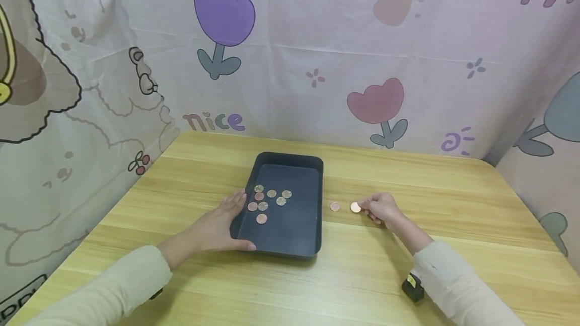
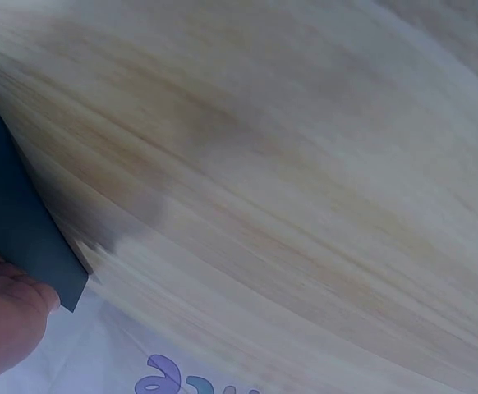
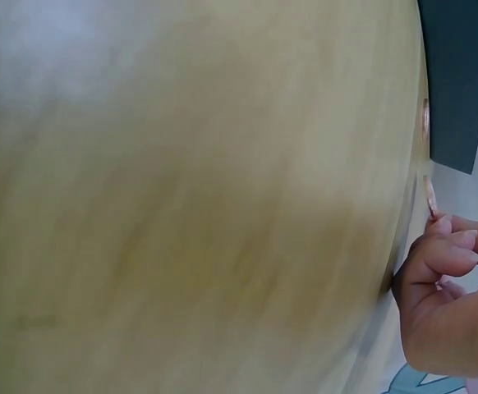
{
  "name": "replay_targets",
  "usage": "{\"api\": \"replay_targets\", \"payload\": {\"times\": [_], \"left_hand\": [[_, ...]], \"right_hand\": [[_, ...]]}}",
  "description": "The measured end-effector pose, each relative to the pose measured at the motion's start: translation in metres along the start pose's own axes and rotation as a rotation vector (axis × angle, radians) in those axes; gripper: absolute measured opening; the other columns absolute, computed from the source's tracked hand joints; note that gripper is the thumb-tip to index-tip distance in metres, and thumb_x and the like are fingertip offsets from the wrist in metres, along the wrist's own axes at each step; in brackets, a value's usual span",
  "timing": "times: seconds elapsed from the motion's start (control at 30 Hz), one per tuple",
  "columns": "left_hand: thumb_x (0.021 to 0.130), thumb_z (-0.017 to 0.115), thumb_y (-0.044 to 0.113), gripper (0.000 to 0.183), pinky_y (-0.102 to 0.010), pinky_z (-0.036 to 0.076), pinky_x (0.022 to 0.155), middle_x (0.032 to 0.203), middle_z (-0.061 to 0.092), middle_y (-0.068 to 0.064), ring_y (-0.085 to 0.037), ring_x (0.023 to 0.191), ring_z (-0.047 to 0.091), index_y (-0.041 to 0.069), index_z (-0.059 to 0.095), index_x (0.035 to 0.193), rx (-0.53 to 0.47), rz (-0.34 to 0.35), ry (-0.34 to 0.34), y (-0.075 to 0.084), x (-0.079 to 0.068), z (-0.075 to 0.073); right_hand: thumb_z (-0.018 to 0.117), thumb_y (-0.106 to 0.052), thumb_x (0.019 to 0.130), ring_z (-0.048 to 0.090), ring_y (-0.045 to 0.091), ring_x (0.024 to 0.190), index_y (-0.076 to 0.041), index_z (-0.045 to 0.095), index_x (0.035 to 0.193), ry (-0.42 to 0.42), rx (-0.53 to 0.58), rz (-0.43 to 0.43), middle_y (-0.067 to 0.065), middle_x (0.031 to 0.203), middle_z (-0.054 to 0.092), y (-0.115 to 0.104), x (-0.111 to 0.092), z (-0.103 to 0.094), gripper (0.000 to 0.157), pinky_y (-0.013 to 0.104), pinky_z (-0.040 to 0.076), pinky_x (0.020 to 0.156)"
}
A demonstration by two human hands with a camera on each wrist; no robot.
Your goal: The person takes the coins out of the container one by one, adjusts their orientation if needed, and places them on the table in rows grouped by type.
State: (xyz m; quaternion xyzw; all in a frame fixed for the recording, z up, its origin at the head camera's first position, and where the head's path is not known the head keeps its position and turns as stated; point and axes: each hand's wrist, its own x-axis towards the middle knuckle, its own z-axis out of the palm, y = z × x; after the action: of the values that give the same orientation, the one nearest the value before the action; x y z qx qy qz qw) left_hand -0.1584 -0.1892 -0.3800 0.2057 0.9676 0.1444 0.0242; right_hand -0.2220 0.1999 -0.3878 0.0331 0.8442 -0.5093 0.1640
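Note:
A dark rectangular tray [image 1: 290,238] lies on the table with several copper and brass-coloured coins [image 1: 262,219] inside, mostly in its left half. My left hand [image 1: 222,228] holds the tray's left side, fingers along the rim and thumb over the near left corner. In the left wrist view, that hand [image 2: 13,316] shows at the tray's wall [image 2: 25,230]. To the right of the tray, my right hand [image 1: 381,209] pinches a shiny copper coin [image 1: 355,207] by its edge. The right wrist view shows this coin tilted up at the fingertips. Another copper coin [image 1: 335,207] lies flat between tray and right hand.
The wooden table [image 1: 453,205] meets a printed cloth backdrop [image 1: 290,64] at the back, and cloth hangs at both sides. A small black device [image 1: 413,287] sits at the right wrist, below the sleeve [image 1: 457,280].

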Motion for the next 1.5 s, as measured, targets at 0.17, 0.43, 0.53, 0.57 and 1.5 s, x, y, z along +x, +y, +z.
{"api": "replay_targets", "payload": {"times": [0.17, 0.43, 0.53, 0.57, 1.5], "left_hand": [[0.057, 0.056, 0.08, 0.122, -0.045, 0.023, 0.112, 0.152, 0.014, -0.013, -0.032, 0.139, 0.016, 0.0, 0.021, 0.142, 0.0, 0.007, 0.001, 0.0, 0.0, 0.0], [0.057, 0.056, 0.079, 0.121, -0.045, 0.022, 0.112, 0.152, 0.014, -0.014, -0.032, 0.139, 0.016, -0.001, 0.021, 0.142, 0.007, 0.011, 0.005, 0.0, 0.0, 0.0], [0.058, 0.056, 0.08, 0.121, -0.046, 0.023, 0.111, 0.152, 0.013, -0.013, -0.032, 0.139, 0.016, 0.0, 0.021, 0.142, 0.006, 0.006, 0.001, 0.0, 0.0, 0.0], [0.058, 0.056, 0.08, 0.121, -0.046, 0.023, 0.111, 0.152, 0.013, -0.013, -0.032, 0.139, 0.016, 0.0, 0.021, 0.142, 0.004, 0.003, 0.0, 0.0, 0.0, 0.0], [0.058, 0.057, 0.079, 0.121, -0.045, 0.022, 0.112, 0.152, 0.014, -0.013, -0.031, 0.139, 0.017, 0.0, 0.021, 0.142, 0.01, 0.008, -0.005, 0.0, 0.0, 0.0]], "right_hand": [[0.052, -0.008, 0.088, 0.036, 0.004, 0.043, 0.007, 0.059, 0.091, 0.046, -0.068, 0.032, -0.003, 0.055, 0.049, -0.002, 0.001, 0.003, 0.017, 0.013, 0.032, 0.039], [0.056, -0.008, 0.086, 0.038, 0.004, 0.04, 0.002, 0.059, 0.079, 0.113, -0.131, 0.078, -0.002, 0.053, 0.051, -0.004, 0.004, 0.009, 0.013, 0.013, 0.032, 0.039], [0.055, -0.007, 0.086, 0.038, 0.004, 0.04, 0.003, 0.059, 0.079, 0.127, -0.134, 0.067, -0.001, 0.053, 0.052, -0.005, 0.003, 0.011, 0.013, 0.014, 0.033, 0.039], [0.055, -0.006, 0.086, 0.039, 0.004, 0.04, 0.004, 0.059, 0.079, 0.13, -0.136, 0.06, 0.0, 0.053, 0.053, -0.005, 0.003, 0.012, 0.013, 0.014, 0.034, 0.039], [0.058, -0.01, 0.087, 0.044, 0.008, 0.044, 0.005, 0.055, 0.088, 0.121, 0.235, -0.309, 0.001, 0.06, 0.052, -0.073, 0.002, 0.066, 0.015, 0.017, 0.037, 0.038]]}}
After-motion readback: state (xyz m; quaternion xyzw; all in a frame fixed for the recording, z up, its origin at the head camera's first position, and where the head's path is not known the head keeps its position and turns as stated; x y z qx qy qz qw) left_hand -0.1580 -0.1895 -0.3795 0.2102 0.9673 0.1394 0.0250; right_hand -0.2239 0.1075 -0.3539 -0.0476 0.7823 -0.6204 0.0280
